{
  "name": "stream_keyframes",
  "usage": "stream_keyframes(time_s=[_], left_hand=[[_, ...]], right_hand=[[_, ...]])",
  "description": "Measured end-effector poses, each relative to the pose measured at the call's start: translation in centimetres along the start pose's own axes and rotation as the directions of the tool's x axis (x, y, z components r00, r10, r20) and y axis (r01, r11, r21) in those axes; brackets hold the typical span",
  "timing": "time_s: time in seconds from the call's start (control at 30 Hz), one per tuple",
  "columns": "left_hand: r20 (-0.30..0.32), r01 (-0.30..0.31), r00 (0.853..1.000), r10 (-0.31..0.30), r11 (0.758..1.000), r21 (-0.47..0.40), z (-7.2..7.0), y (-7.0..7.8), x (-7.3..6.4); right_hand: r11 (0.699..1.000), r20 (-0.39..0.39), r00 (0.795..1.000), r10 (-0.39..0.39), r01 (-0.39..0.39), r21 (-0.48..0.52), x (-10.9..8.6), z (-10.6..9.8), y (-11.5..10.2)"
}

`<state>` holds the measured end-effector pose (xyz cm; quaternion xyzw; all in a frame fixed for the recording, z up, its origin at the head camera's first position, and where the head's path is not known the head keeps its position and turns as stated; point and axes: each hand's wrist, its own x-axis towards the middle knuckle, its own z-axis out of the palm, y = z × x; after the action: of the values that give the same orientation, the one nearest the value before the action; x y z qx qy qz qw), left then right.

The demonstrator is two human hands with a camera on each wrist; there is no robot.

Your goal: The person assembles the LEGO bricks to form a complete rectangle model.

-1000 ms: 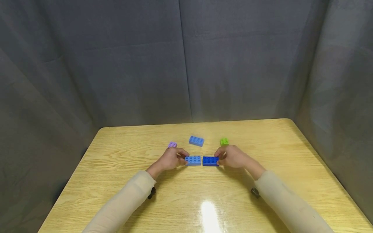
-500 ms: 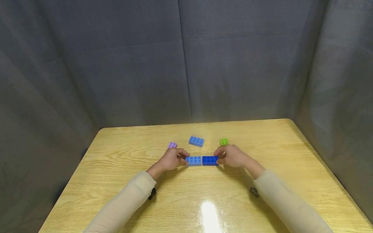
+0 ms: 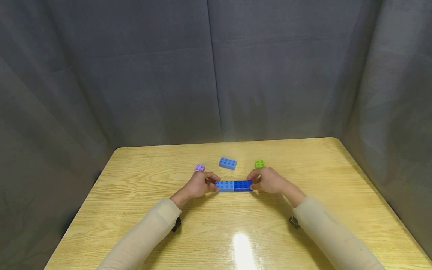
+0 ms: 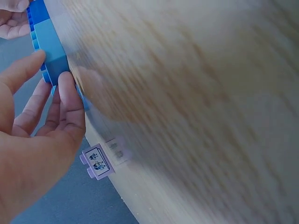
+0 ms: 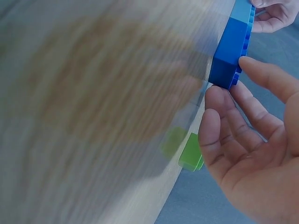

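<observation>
In the head view a light blue toy brick [image 3: 224,187] and a dark blue toy brick [image 3: 242,186] lie end to end on the table, their short ends touching. My left hand [image 3: 197,184] pinches the light blue brick at its left end, thumb on the near side. At the other end my right hand [image 3: 271,181] pinches the dark blue brick. The left wrist view shows the light blue brick's side [image 4: 50,49] between thumb and fingers. From the right wrist, the dark blue brick [image 5: 229,51] appears with my thumb against its studded edge.
Behind the hands lie a small purple brick [image 3: 200,168], a medium blue eight-stud brick [image 3: 227,163] and a small green brick [image 3: 259,164]. The wooden table [image 3: 152,165] ends at a grey curtain [image 3: 162,86], with more curtain along both sides.
A narrow gap between the light blue and dark blue bricks has closed. The left hand moved slightly right with its brick, the right hand slightly left. The bricks behind stayed put.
</observation>
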<state>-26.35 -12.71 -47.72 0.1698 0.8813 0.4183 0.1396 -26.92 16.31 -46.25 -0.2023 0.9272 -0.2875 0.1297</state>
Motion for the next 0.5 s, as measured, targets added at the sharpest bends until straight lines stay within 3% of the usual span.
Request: stream_keyframes(time_s=[0.5], left_hand=[[0.004,0.008,1.000,-0.008,1.000,-0.029,0.06,-0.09,-0.07]], right_hand=[[0.995,-0.021,0.998,-0.052,0.053,0.082,0.24,-0.74,0.43]])
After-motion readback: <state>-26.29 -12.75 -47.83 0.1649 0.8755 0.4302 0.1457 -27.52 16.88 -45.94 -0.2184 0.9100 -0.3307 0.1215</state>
